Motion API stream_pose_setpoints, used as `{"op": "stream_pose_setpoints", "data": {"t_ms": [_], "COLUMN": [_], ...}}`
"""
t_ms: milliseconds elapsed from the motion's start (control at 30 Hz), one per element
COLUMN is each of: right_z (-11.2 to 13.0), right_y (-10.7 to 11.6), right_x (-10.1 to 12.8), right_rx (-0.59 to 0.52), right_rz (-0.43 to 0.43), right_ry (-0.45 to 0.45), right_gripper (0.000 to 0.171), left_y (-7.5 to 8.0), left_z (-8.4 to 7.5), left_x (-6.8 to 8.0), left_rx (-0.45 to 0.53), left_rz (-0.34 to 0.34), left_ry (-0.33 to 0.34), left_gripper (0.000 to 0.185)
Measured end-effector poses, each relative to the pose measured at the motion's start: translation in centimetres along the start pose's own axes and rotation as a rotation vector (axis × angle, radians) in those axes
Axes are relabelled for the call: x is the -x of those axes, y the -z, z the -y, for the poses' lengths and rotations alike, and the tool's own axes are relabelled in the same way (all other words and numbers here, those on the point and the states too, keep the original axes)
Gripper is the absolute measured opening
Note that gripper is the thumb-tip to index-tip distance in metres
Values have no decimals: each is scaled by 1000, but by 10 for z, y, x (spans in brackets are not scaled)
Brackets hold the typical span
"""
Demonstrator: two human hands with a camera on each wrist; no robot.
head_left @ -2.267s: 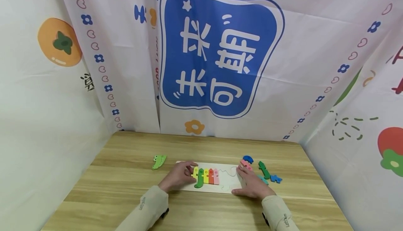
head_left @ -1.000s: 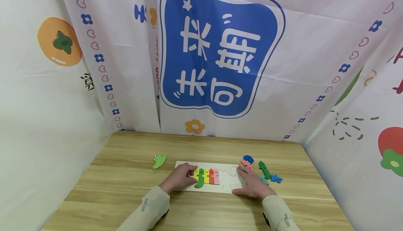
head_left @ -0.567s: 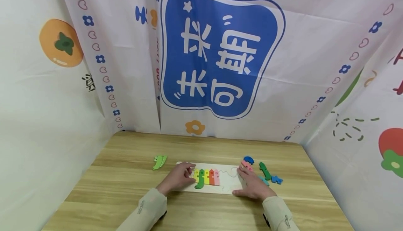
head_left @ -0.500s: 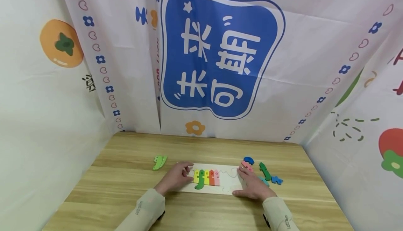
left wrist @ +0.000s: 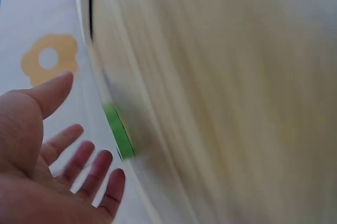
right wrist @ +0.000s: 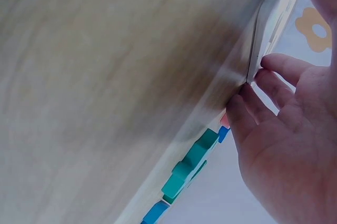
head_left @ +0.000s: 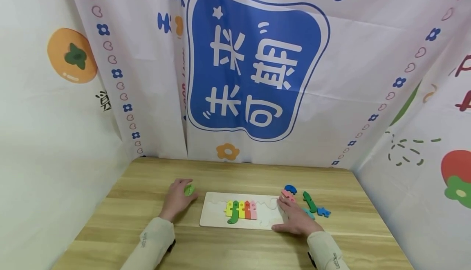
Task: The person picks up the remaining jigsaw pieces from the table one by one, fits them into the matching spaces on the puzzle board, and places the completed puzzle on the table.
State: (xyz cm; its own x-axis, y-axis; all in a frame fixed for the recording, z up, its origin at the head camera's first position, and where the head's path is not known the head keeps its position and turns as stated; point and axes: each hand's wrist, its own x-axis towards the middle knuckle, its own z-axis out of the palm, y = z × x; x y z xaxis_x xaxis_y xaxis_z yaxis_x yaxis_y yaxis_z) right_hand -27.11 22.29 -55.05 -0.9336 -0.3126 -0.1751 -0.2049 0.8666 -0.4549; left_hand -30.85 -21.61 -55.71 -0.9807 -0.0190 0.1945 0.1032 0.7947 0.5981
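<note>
Green piece (left wrist: 119, 132) shows edge-on only in left wrist view, left hand's (head_left: 176, 198) fingers wide.

green piece (head_left: 189, 190) was partly hidden by the left hand (head_left: 177, 198), right end of the board (head_left: 212, 217) was hidden behind the right hand (head_left: 297, 217), marks on the coloured pieces (head_left: 241, 210) were too small to read, table (left wrist: 237, 103) was blurred in the left wrist view

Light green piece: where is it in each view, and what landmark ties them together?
Head: the light green piece, left of the board, partly hidden by the left hand.
Left wrist: the piece, edge-on, left of centre, right of the fingertips.
Right wrist: not in it.
Shared landmark: the orange flower, in all three.
</note>
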Motion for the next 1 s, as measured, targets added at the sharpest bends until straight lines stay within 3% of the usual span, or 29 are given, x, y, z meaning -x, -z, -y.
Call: {"op": "stream_pose_setpoints", "data": {"t_ms": [200, 500, 733, 1000], "right_z": [-1, 0, -2, -3], "right_y": [0, 0, -2, -3], "right_x": [0, 0, -2, -5], "right_rx": [3, -3, 9, 13], "right_rz": [0, -1, 4, 9], "right_ry": [0, 2, -3, -7], "right_gripper": [103, 104, 104, 105], "left_y": [8, 10, 10, 7], "left_z": [12, 9, -2, -8], "left_x": [-1, -3, 0, 3], "left_rx": [-70, -130, -85, -104], "left_rz": [62, 111, 172, 121], "left_ry": [72, 10, -10, -2], "left_gripper": [70, 55, 56, 59]}}
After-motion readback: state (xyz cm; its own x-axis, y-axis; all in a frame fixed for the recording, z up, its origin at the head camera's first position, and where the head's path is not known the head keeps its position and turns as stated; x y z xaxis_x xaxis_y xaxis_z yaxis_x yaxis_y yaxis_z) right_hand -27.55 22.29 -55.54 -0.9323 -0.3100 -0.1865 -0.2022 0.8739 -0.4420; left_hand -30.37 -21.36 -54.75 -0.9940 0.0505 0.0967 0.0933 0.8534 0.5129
